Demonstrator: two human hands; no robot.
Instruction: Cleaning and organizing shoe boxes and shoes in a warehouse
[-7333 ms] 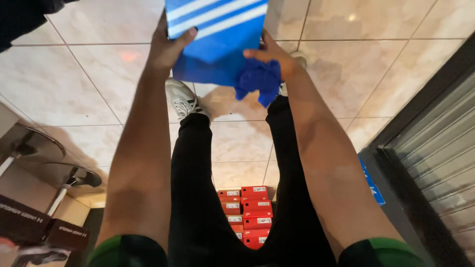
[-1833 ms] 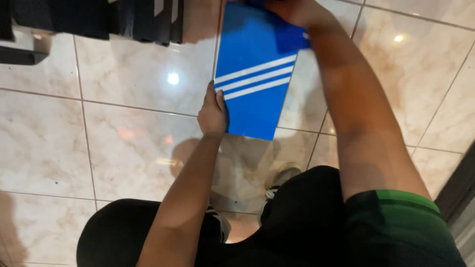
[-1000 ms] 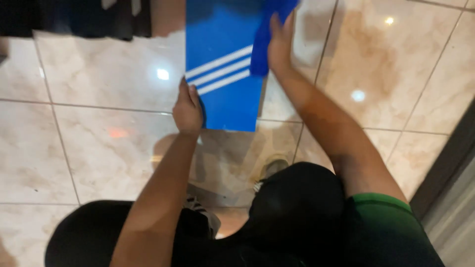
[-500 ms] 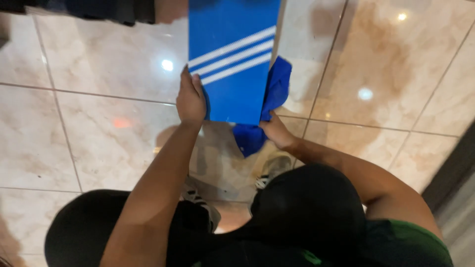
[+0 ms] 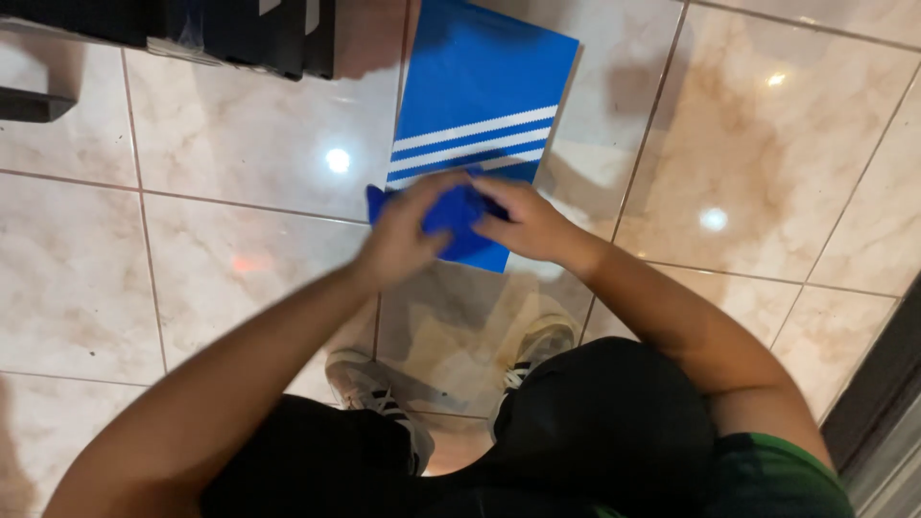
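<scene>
Head view: the blue shoebox lid (image 5: 480,115) with white stripes is lying flat on the marble floor tiles (image 5: 240,278), just ahead of the person's feet. Both hands are meeting over its near edge, working a blue cloth (image 5: 451,216). Left hand (image 5: 403,240) is curled around the cloth's left part, fingers closed on it. Right hand (image 5: 523,223) is pinching the right part, fingers narrow and holding fabric.

Risks, as I judge them:
- The lid is sitting loose on glossy tile, so any sideways push from the hands is likely sliding it away.
- The cloth is bunched between both hands; if one grip is slipping, it is dropping onto the lid or the floor.
- The person is crouching with white sneakers (image 5: 369,384) close under the body, and balance looks marginal on a shiny floor.
- Dark boxes (image 5: 249,34) are standing just beyond the lid; a shove forward is bumping the lid into them.

Hard to make out:
- The left hand is motion-blurred, so exact finger placement is unclear.
- Can't tell whether the cloth is touching the lid or hanging just above it.
- The lid's top edge is cut off by the frame, and its near edge is hidden under the hands and cloth.
- Can't tell whether this is a lid alone or a full box.
- The dark boxes are cropped, contents unknown.
</scene>
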